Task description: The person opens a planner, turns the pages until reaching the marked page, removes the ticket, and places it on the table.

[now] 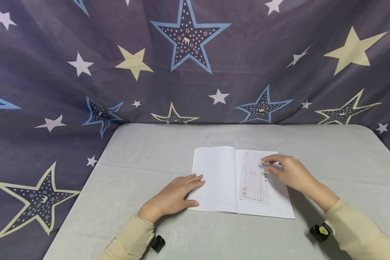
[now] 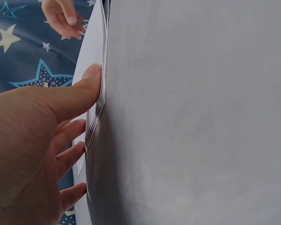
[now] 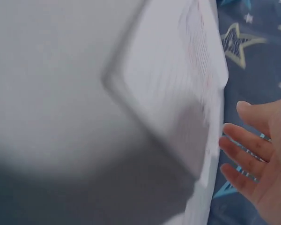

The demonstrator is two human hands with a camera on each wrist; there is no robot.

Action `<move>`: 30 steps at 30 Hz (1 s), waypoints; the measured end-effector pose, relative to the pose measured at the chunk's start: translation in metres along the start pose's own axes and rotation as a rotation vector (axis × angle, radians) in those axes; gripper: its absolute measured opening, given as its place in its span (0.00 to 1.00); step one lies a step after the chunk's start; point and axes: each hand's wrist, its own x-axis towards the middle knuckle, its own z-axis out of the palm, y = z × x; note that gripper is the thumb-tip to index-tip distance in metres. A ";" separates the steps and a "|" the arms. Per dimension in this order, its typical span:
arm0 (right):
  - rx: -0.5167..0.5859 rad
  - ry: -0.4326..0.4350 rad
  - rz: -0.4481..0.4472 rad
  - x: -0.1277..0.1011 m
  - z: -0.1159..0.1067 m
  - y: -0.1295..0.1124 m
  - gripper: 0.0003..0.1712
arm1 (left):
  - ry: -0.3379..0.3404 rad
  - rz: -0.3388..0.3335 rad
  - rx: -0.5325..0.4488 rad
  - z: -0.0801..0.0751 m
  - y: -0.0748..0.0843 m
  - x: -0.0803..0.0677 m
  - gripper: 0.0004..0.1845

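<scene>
An open lined notebook (image 1: 221, 180) lies on the grey table (image 1: 149, 151). A slip of paper printed in red (image 1: 254, 178) rests on its right page. My left hand (image 1: 182, 193) lies flat on the table, its straight fingers on the notebook's left edge. In the left wrist view the thumb (image 2: 84, 91) presses against the page stack (image 2: 97, 108). My right hand (image 1: 284, 168) hovers over the right page with its fingers by the slip's upper right edge. The blurred right wrist view shows those fingers (image 3: 246, 145) straight and spread, beside the notebook (image 3: 178, 93). Whether they touch the slip I cannot tell.
A dark cloth with blue, cream and white stars (image 1: 188, 54) hangs behind the table and drapes down its left side. The table's back edge runs just beyond the notebook. Both sleeves are beige, each with a small black wrist device (image 1: 320, 231).
</scene>
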 end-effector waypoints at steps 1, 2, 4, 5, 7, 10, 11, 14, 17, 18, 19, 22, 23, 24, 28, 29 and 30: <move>-0.009 0.017 0.008 0.003 -0.001 0.005 0.14 | 0.002 0.002 -0.001 0.000 0.000 0.000 0.35; -0.014 0.026 0.015 0.007 -0.001 0.009 0.14 | 0.002 0.004 0.001 0.000 0.000 0.000 0.35; -0.012 0.039 0.030 0.012 -0.001 0.017 0.14 | 0.003 0.008 0.002 0.001 0.000 0.001 0.35; -0.010 0.045 0.036 0.015 -0.001 0.020 0.13 | 0.005 0.013 0.003 0.001 0.000 0.001 0.35; -0.004 0.046 0.049 0.020 0.000 0.025 0.14 | 0.003 0.012 0.005 0.001 0.000 0.001 0.35; 0.013 0.029 0.080 0.026 0.002 0.029 0.16 | 0.000 0.009 0.003 0.001 0.000 0.001 0.35; 0.018 0.020 0.093 0.027 0.003 0.030 0.17 | 0.002 0.011 0.002 0.001 0.000 0.001 0.35; 0.030 -0.011 0.131 0.032 0.006 0.032 0.19 | 0.004 0.013 0.001 0.001 0.000 0.001 0.35; 0.024 -0.043 0.160 0.036 0.009 0.033 0.21 | 0.006 0.016 0.003 0.001 0.000 0.001 0.35; 0.019 -0.051 0.167 0.037 0.010 0.034 0.22 | 0.004 0.013 0.002 0.001 0.000 0.001 0.35; 0.017 -0.059 0.172 0.038 0.011 0.034 0.22 | 0.001 0.008 0.000 0.001 0.000 0.001 0.35; 0.019 -0.075 0.179 0.040 0.012 0.035 0.20 | -0.004 -0.002 -0.002 0.001 -0.001 0.001 0.35; 0.024 -0.077 0.183 0.040 0.012 0.035 0.19 | -0.007 -0.008 -0.004 0.001 -0.001 0.001 0.35; 0.031 -0.080 0.186 0.041 0.012 0.035 0.18 | -0.005 -0.007 -0.002 0.002 -0.001 0.001 0.35; 0.052 -0.075 0.198 0.040 0.013 0.033 0.16 | -0.001 -0.005 0.005 0.002 -0.001 0.001 0.35; 0.055 -0.070 0.196 0.040 0.013 0.033 0.15 | 0.000 -0.004 0.005 0.002 -0.002 0.001 0.35; 0.056 -0.065 0.192 0.040 0.014 0.032 0.15 | 0.000 -0.003 0.003 0.002 -0.002 0.001 0.35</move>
